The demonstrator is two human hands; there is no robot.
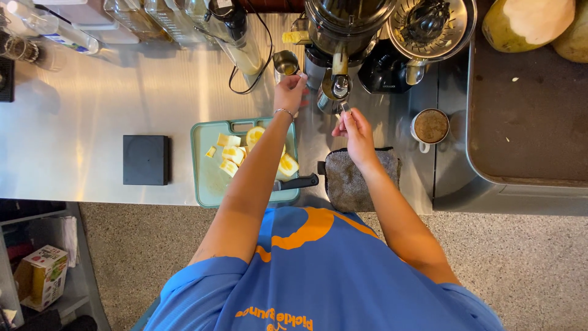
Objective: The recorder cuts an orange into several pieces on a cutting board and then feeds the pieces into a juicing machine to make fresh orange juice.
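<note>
My left hand (290, 91) reaches across the counter, and its fingers close on the near side of a small steel cup (285, 60) beside the black slow juicer (343, 27). A thin bracelet sits on that wrist. My right hand (353, 127) pinches a small metal utensil (343, 108) just below the juicer's spout, where a steel jug (334, 86) holds yellow juice. Under my left forearm lies a green cutting board (207, 178) with yellow fruit chunks (231, 157) and a black-handled knife (297, 182).
A grey cloth (354, 181) lies under my right wrist. A mug of brown liquid (430, 127), a citrus press (430, 24) and a dark tray (527, 116) with coconuts (528, 21) are to the right. A black square scale (145, 159) and bottles (55, 27) stand to the left.
</note>
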